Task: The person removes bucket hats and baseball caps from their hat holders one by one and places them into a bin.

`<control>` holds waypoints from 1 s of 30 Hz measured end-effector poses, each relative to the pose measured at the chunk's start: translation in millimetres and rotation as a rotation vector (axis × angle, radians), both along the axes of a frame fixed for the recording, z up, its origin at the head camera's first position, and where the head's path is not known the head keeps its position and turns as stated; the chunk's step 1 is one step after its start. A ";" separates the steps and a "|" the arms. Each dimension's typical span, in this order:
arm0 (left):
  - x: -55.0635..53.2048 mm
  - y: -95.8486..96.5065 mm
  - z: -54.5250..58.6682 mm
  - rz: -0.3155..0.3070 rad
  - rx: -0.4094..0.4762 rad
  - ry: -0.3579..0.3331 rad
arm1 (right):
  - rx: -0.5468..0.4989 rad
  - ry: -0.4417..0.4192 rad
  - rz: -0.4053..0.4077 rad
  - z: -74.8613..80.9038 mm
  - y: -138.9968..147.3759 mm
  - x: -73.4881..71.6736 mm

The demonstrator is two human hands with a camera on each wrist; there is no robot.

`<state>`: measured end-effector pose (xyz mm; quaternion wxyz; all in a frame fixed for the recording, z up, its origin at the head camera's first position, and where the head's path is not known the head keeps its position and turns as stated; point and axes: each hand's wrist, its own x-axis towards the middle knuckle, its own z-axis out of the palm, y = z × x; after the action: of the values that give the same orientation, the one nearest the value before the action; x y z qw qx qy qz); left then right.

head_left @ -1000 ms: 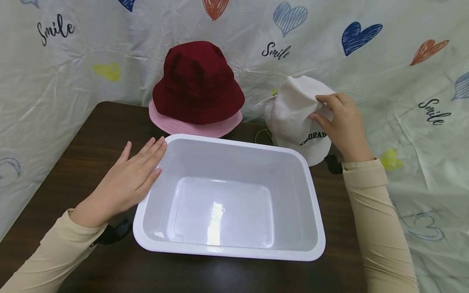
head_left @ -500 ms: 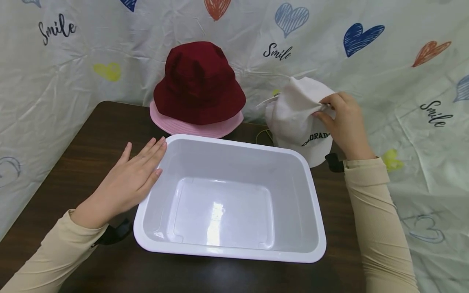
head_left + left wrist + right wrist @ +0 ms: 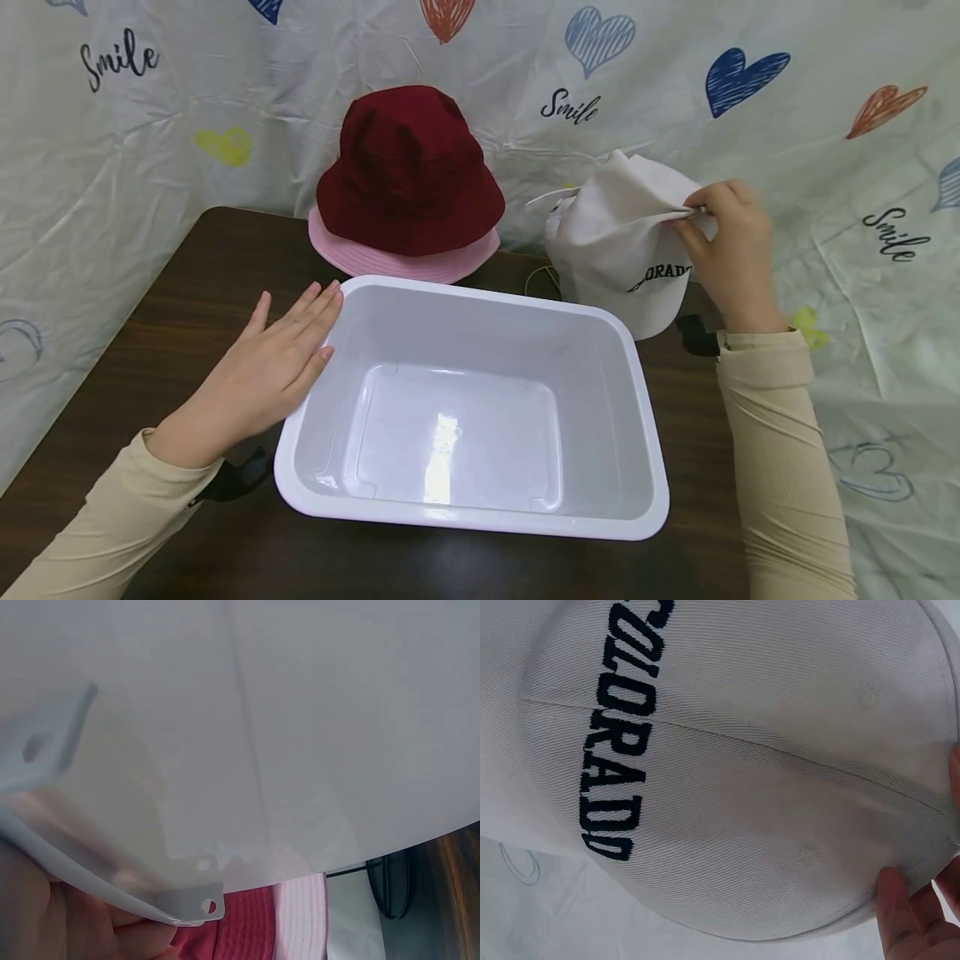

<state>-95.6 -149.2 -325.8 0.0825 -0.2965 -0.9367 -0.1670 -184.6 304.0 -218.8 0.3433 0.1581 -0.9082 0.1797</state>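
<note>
The right hand (image 3: 731, 250) pinches the far-right cap (image 3: 617, 229), probably the grasping step; lifting would need firm hold. Left hand (image 3: 262, 367), fingers straight, touches basin (image 3: 480, 522).

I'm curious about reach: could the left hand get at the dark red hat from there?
Likely yes: the left hand touches the white tub, and the dark red hat sits uncovered just beyond the far rim, atop the pink hat.

dark "colorado" lettering (image 3: 621, 739) on the white cap (image 3: 611, 237), "smile" (image 3: 570, 107) three times on the heart-patterned backdrop (image 3: 817, 200)
</note>
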 end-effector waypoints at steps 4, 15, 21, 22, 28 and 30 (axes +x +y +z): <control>0.1 -0.1 -0.3 0.000 0.003 -0.009 | -0.015 0.023 -0.018 4.1 -1.2 4.6; -0.6 0.9 -0.3 -0.003 0.004 -0.012 | 0.014 0.082 -0.033 21.1 -1.4 19.9; -0.7 0.6 -0.7 -0.001 0.005 -0.016 | -0.068 0.151 -0.075 28.2 -4.7 25.3; -0.6 0.5 -0.7 -0.001 0.005 -0.015 | -0.070 0.162 -0.067 29.9 -4.7 26.3; -1.2 0.7 -1.3 -0.009 0.005 -0.003 | -0.088 0.206 -0.029 38.9 -7.3 33.0; -1.7 1.0 -1.5 -0.014 0.004 0.001 | -0.096 0.227 -0.037 41.5 -7.8 35.0</control>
<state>-97.3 -148.2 -327.3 0.0824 -0.3028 -0.9343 -0.1693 -149.6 296.2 -177.3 0.4541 0.1441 -0.8567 0.1977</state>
